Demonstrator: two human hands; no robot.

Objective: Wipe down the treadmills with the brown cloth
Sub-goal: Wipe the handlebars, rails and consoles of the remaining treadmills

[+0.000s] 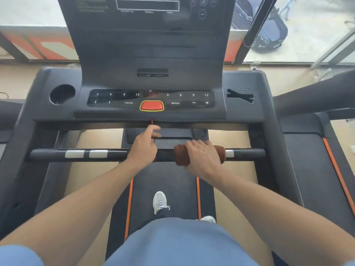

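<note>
So that the brown cloth (199, 154) hugs the handlebar (115, 154), the right hand (201, 157) clenches it there, while the left hand (143, 145) pinches the red safety cord (152, 121) aside.

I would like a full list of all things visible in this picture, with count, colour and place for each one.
treadmill: one, dark grey, fills the view
red button: one, red with a yellow rim, console centre
cup holder: one, round, console left
handlebar: one, black with silver patches, across the middle
brown cloth: one, wrapped around the handlebar
red cord: one, hangs below the red button
belt: one, black with orange side stripes, underfoot
car: one, dark, outside the window, top right
shoes: two, light grey, on the belt
left hand: at the red cord
right hand: grips the brown cloth
</note>
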